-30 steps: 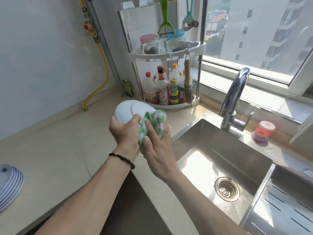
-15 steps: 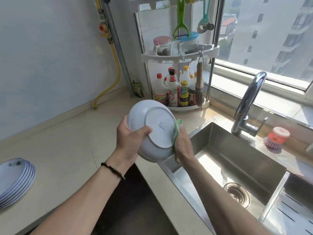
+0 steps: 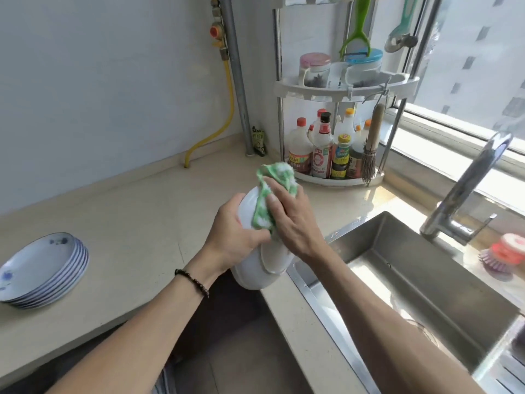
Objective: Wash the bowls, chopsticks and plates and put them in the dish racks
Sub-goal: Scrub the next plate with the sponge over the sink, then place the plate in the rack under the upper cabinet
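White bowl (image 3: 257,268) held on edge over the counter's (image 3: 136,223) sink-side edge. Left hand (image 3: 235,237) grips its rim; right hand (image 3: 292,223) pinches green cloth (image 3: 267,200) against it. Likely stiff, wet-slippery, breakable: hold by rim and foot. Plate stack (image 3: 42,271) at counter's left edge.

Left hand (image 3: 235,231) grips a white bowl (image 3: 255,268) tilted over the counter edge, right hand (image 3: 295,220) presses a green-white cloth (image 3: 270,194) on it. Stack of plates (image 3: 42,271) sits far left, steel sink (image 3: 412,280) on the right.
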Demonstrator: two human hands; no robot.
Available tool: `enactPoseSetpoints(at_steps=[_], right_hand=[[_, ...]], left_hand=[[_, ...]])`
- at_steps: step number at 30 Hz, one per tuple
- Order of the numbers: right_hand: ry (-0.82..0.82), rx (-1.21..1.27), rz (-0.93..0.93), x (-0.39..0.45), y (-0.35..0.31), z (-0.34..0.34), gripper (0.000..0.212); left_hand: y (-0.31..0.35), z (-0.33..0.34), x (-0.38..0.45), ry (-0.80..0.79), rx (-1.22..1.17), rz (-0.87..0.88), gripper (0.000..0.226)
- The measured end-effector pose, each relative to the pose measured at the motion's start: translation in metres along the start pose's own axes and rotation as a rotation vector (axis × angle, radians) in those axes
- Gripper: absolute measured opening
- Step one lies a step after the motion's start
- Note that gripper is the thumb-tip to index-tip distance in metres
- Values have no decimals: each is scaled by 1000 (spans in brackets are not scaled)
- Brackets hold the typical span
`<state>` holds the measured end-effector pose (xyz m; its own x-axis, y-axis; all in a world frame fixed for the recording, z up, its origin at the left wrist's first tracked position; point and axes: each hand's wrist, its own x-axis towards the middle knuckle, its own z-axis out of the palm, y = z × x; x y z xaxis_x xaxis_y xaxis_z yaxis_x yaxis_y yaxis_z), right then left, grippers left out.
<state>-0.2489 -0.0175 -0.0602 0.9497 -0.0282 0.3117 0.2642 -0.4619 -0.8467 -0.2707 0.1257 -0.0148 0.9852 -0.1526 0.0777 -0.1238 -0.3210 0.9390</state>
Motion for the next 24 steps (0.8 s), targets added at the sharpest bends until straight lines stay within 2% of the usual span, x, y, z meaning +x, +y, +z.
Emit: enactPoseSetpoints(at_steps=[2, 6, 10, 12, 15, 19, 21, 24], right_hand=[[-63, 3, -87, -6, -3, 14, 49], [-101, 147, 51, -2, -5, 32, 57], [-176, 6, -192, -31, -36, 76, 56], [-182, 77, -140, -29, -39, 91, 54], [-179, 203, 38, -31, -51, 120, 53], [-290, 173, -25, -81, -93, 180, 58], [-332, 260, 79, -93, -102, 208, 58], [-369, 410, 570, -111, -112, 246, 57]], left_hand=[[-5, -13, -2, -14, 61, 12, 36], [-15, -39, -14, -2, 95, -3, 43], [-30, -65, -27, -3, 123, -14, 53], [-37, -84, -40, -1, 154, -20, 50], [-52, -118, -66, 25, 208, -27, 40], [-78, -172, -101, 23, 222, -48, 39], [-92, -203, -127, 5, 287, -35, 41], [-120, -245, -176, -38, 402, -20, 39]])
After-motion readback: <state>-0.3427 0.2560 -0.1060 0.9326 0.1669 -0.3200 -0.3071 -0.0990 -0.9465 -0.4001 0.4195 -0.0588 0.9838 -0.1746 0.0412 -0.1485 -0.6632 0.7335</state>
